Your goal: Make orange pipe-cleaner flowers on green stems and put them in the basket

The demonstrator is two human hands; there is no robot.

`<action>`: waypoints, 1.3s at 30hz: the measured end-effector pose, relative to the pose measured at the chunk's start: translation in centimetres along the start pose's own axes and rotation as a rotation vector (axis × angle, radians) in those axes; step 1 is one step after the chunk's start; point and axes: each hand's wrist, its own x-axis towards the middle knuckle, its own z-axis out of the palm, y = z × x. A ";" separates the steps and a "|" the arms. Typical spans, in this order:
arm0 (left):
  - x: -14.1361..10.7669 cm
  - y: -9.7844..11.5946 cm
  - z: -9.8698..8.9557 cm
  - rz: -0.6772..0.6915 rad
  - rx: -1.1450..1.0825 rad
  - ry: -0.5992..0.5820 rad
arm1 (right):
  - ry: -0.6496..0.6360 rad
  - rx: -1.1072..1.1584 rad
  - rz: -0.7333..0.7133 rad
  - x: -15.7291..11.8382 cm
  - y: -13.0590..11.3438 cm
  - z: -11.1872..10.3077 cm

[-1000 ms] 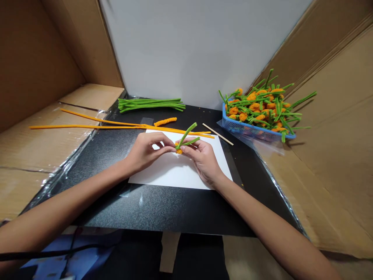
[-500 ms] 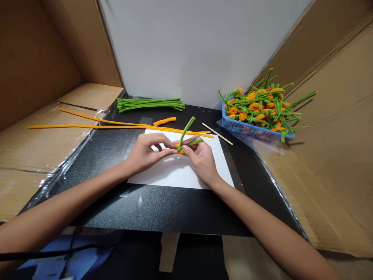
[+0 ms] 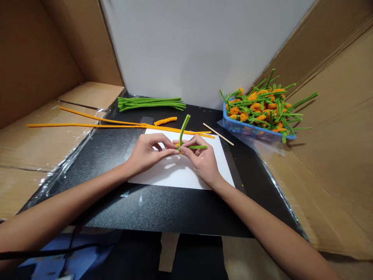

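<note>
Above the white sheet (image 3: 166, 173), my left hand (image 3: 153, 151) pinches a small orange and green fuzzy piece from the left. My right hand (image 3: 202, 157) grips the same piece from the right, its thumb close to the left fingertips. One green stem (image 3: 183, 128) sticks up from between the hands, and another green end (image 3: 199, 147) points right across the right fingers. Most of the orange part is hidden by fingertips. Just behind the hands lie long orange fuzzy stems (image 3: 116, 126) and a short coiled orange piece (image 3: 165, 121).
A bundle of green stems (image 3: 151, 103) lies at the back of the black table (image 3: 163, 210). Right of the sheet rests a thin wooden stick (image 3: 218, 134). At the back right, a blue basket (image 3: 253, 129) holds several orange and green pieces. Cardboard walls (image 3: 335, 136) flank the table.
The upright green stem stands straighter, and the other green end has swung down to nearly level. Less orange shows between the fingers. Both hands still hold the piece.
</note>
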 end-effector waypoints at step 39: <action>-1.1 0.0 2.4 -0.396 -0.664 0.133 | 0.231 -0.209 -0.065 -0.2 -0.7 0.4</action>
